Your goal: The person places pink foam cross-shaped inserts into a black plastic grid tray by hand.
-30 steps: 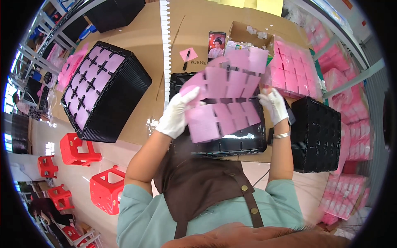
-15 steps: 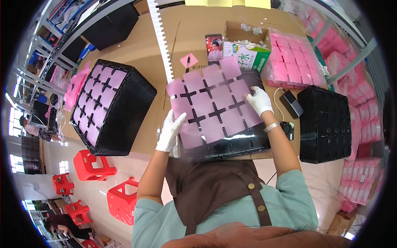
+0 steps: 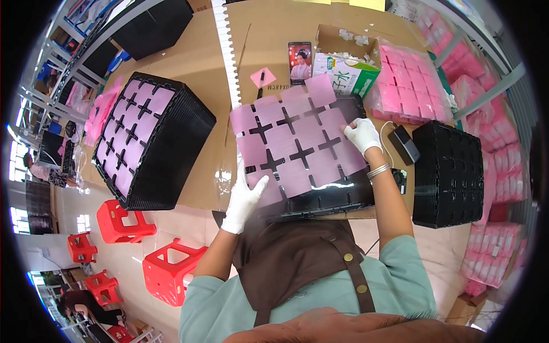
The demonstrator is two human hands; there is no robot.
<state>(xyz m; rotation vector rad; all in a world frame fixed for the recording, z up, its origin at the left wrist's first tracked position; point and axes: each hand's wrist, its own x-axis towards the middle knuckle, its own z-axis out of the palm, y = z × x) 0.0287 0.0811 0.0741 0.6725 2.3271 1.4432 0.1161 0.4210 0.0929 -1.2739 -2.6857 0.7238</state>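
A pink sheet [image 3: 313, 135] with cross-shaped cutouts lies over a black plastic tray [image 3: 331, 197] at the table's front edge. It sits slightly askew, its upper part reaching past the tray. My left hand [image 3: 243, 201], in a white glove, is open at the sheet's lower left corner, fingers stretched along the left edge and thumb spread over the sheet. At the right edge my right hand [image 3: 364, 137], gloved with bare fingertips, is closed on the sheet between thumb and fingers. The tray's left part is hidden under the sheet.
A tall stack of black trays [image 3: 166, 143] topped with pink sheet stands left; another black stack [image 3: 448, 174] stands right. Behind are a phone [image 3: 299, 63], a pen [image 3: 261, 84], a carton [image 3: 349, 74] and bagged pink sheets [image 3: 409, 86]. A power bank [image 3: 404, 144] lies right.
My left hand has slid down and toward me along the sheet's left edge, its fingers now stretched out. My right hand stays at the right edge. The sheet has barely shifted.
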